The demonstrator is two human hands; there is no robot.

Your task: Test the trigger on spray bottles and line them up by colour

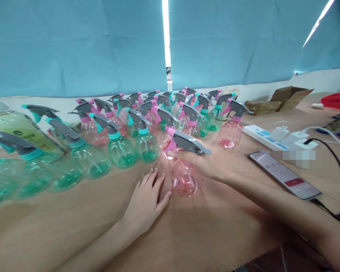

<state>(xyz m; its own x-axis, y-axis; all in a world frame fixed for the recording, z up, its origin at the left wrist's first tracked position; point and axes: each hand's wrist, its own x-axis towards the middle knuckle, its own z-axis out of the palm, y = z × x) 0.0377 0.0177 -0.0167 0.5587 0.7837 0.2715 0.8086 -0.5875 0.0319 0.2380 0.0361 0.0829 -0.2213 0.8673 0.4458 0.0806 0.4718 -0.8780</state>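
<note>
A clear pink spray bottle (pixel 186 182) with a grey and pink trigger head stands upright on the table in front of me. My right hand (pixel 200 160) is wrapped round its neck, just under the head, with fingertips by the pink trigger. To its left, my left hand (pixel 144 196) lies on the tabletop, fingers stretched and holding nothing. Just beyond my left fingertips are two green spray bottles, one nearer the middle (pixel 147 148) and one further left (pixel 122 153). Another pink bottle (pixel 229 133) stands behind my right wrist.
Several green and pink spray bottles crowd the table (pixel 102 215) at the back and left. A large labelled bottle (pixel 22 126) is far left. On the right are a power strip (pixel 262 139) with chargers, a phone (pixel 283 175) on a cable, cardboard boxes (pixel 289 99) and a red item (pixel 337 101).
</note>
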